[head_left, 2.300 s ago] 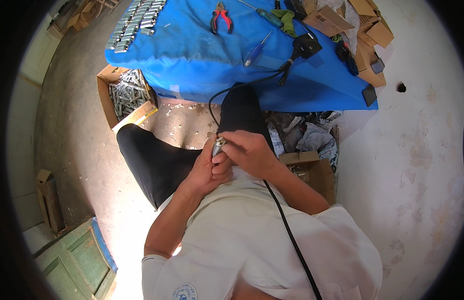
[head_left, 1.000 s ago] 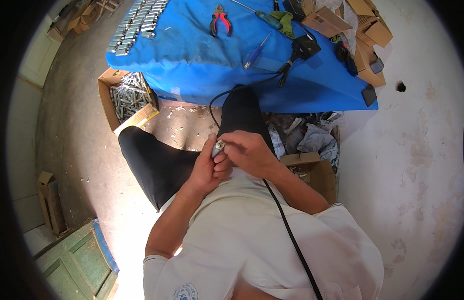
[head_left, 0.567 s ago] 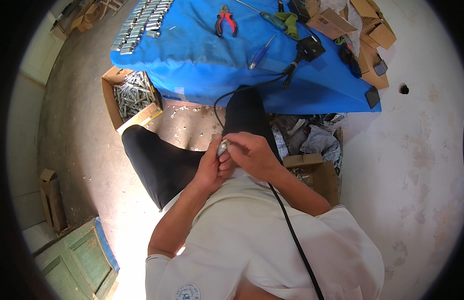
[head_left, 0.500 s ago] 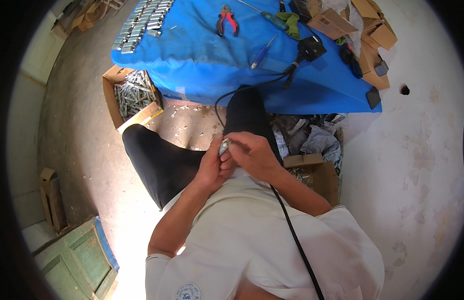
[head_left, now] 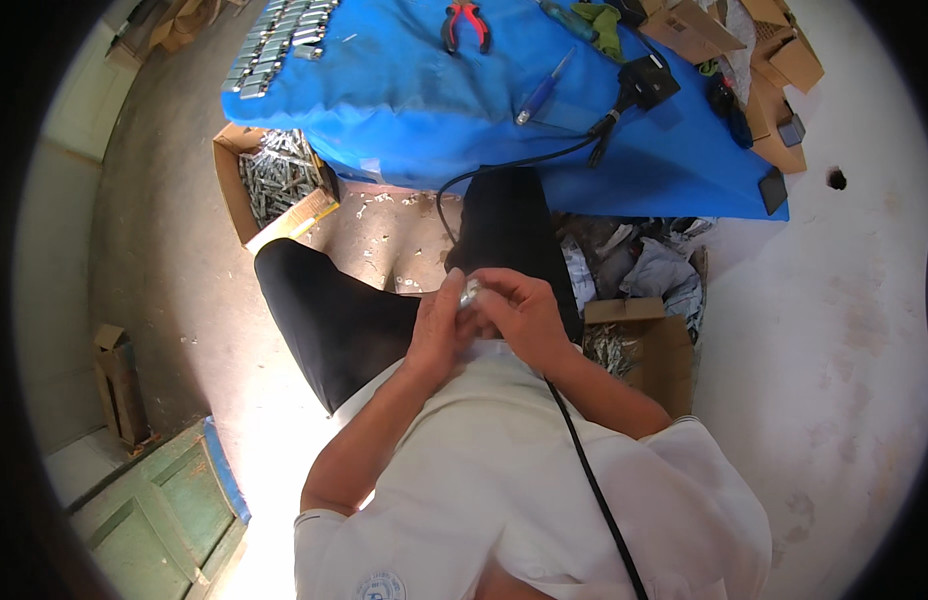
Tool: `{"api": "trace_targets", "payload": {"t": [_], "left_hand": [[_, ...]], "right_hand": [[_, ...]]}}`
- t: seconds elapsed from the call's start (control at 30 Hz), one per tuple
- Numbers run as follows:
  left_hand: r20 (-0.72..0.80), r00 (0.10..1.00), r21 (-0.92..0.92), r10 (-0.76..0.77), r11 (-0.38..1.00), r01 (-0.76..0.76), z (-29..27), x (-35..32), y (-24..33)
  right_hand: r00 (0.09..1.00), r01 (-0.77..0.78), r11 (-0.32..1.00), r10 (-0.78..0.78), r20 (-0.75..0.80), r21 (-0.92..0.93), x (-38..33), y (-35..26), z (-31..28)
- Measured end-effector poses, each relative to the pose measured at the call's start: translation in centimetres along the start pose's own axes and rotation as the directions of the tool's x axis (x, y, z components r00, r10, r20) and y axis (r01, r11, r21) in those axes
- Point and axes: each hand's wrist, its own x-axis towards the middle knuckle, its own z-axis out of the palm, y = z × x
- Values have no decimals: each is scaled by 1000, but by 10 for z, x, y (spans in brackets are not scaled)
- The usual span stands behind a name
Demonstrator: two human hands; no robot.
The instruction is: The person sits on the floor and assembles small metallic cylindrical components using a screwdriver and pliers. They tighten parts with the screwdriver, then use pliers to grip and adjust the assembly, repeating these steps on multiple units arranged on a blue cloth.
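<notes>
In front of my lap, both hands come together around a small silvery metal part [head_left: 470, 292]. My left hand [head_left: 436, 328] is closed about it, with the thumb along its left side. From the right, my right hand [head_left: 529, 318] bends its fingers onto the part; those fingertips are slightly blurred. Most of the part is hidden by the fingers, so its exact kind cannot be made out. Rows of silvery metal pieces [head_left: 274, 45] lie at the far left of the blue-covered table [head_left: 404, 95].
Red-handled pliers [head_left: 466, 28], a blue screwdriver [head_left: 544, 88] and a black plug block [head_left: 646, 82] with a cable lie on the table. A carton [head_left: 232, 185] of metal strips stands at the left, another carton [head_left: 669, 355] at the right. Cardboard boxes [head_left: 689, 35] crowd the far right.
The whole view has shifted a little, so the table sits higher and farther right. My hands stay together on the metal part, and the right fingers have moved slightly over it.
</notes>
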Motion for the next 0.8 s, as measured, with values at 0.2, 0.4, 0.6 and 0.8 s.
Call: {"api": "trace_targets", "payload": {"t": [0.2,0.4,0.6,0.8], "left_hand": [[-65,997,104,-32,994,39,8,1,-1],[-111,991,307,80,951,-43,21,8,-1],[-82,983,426,165,898,-115,23,15,-6],[-64,995,485,81,874,-40,34,26,-3]], "right_hand": [[999,-50,998,49,22,45,8,9,-15],[994,-111,984,107,32,142,9,2,-33],[988,-129,951,99,116,280,11,17,-51],[998,-33,969,20,56,245,6,21,-64]]}}
